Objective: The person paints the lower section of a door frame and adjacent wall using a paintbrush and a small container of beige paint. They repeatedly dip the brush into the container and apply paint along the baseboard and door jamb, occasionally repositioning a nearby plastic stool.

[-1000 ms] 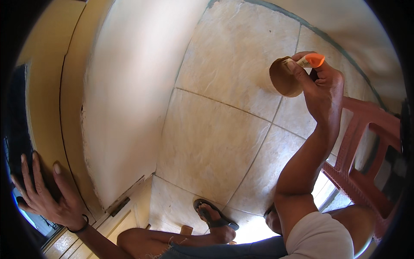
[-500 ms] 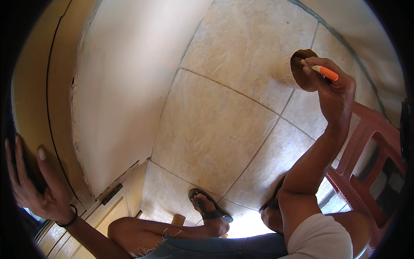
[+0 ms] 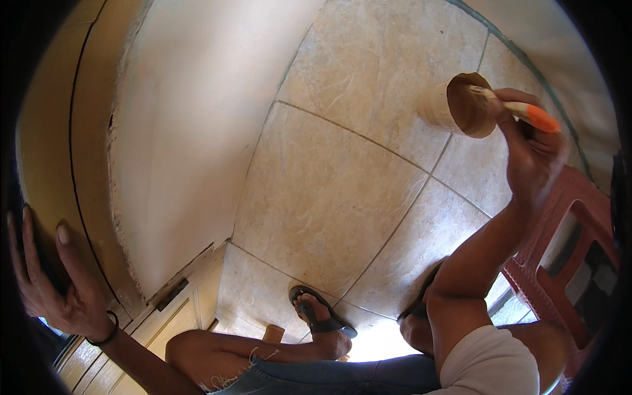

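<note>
My right hand [image 3: 536, 155] grips a paintbrush [image 3: 544, 120] with an orange-tipped handle. Its pale head lies at the mouth of a tan cylindrical can [image 3: 440, 108], whose inside looks brown; what is in the bottom cannot be made out. The can stands on the floor at the far right. At the far left, my left hand [image 3: 66, 299] has its fingers spread against or close by the edge of a cream door frame [image 3: 56, 158], holding nothing. A dark band circles that wrist.
Beige floor tiles [image 3: 336, 197] stretch between a pale wall [image 3: 184, 131] on the left and another wall at the upper right. A reddish plastic chair [image 3: 559, 204] stands beside my right arm. Lower left, a cream door [image 3: 181, 329] has a dark hinge [image 3: 172, 295]. My sandalled feet are below.
My right hand has moved to the right, drawing the brush partly out of the can, so its pale head now shows at the rim. The left hand stays in place.
</note>
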A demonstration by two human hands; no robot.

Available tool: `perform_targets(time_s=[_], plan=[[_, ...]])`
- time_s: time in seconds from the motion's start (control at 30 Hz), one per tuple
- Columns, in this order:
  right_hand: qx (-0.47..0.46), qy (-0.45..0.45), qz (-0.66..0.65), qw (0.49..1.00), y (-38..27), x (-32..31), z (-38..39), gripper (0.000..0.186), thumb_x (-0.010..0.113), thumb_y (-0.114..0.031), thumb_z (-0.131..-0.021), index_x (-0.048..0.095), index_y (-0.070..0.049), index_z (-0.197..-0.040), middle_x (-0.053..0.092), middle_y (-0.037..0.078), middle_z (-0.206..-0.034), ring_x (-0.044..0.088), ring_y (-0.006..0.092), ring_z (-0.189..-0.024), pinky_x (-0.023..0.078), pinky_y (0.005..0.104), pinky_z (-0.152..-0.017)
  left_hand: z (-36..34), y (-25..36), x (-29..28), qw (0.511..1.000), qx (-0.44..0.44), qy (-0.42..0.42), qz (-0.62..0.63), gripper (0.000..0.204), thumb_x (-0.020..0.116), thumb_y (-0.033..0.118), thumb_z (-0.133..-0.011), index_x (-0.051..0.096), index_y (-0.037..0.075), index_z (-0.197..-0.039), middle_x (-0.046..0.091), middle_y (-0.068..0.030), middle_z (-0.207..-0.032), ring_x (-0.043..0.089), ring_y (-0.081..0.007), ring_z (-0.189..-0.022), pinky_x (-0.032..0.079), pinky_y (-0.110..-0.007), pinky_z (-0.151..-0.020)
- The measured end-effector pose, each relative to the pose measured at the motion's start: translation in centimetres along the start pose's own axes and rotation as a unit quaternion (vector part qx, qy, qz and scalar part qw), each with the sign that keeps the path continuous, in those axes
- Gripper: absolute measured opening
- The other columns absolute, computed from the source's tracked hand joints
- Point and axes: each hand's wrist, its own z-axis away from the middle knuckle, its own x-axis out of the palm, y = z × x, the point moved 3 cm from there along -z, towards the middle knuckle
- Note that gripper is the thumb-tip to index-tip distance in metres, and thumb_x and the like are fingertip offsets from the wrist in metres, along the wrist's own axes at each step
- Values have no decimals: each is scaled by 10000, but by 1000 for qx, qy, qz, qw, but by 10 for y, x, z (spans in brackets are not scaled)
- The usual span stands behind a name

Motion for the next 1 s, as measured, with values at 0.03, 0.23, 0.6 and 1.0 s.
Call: perform_targets(time_s=[0.03,0.23,0.6,1.0], plan=[[5,37,1,999,-7,-3,2,125,788,-7,-891,787,-8,-1016,730,7,-851,582,48,-725,430,195,-658,0,0,0,1000,-1,1,2,389,734,341,-928,735,207,-1294,663,-7,-1413,545,-322,-1352,238,-639,-1129],[10,158,-34,987,-23,-22,6,147,839,-104,-877,789,1,-967,706,22,-753,451,17,-534,303,174,-496,-2,2,-1,1000,-6,0,10,388,742,347,-916,742,218,-1282,664,-1,-1411,530,-342,-1368,198,-684,-1135],[-17,95,128,987,-3,1,25,190,720,-201,-1003,748,-32,-1086,717,2,-881,479,63,-655,377,212,-589,-17,15,-2,997,-28,33,61,386,756,358,-895,754,238,-1261,666,11,-1407,501,-380,-1400,124,-767,-1145],[-92,52,265,958,40,4,14,239,761,-253,-967,764,-44,-1083,780,80,-1015,733,163,-890,583,294,-760,-17,1,-8,993,9,81,87,397,811,366,-845,769,274,-1229,669,50,-1396,449,-373,-1450,82,-811,-1118]])
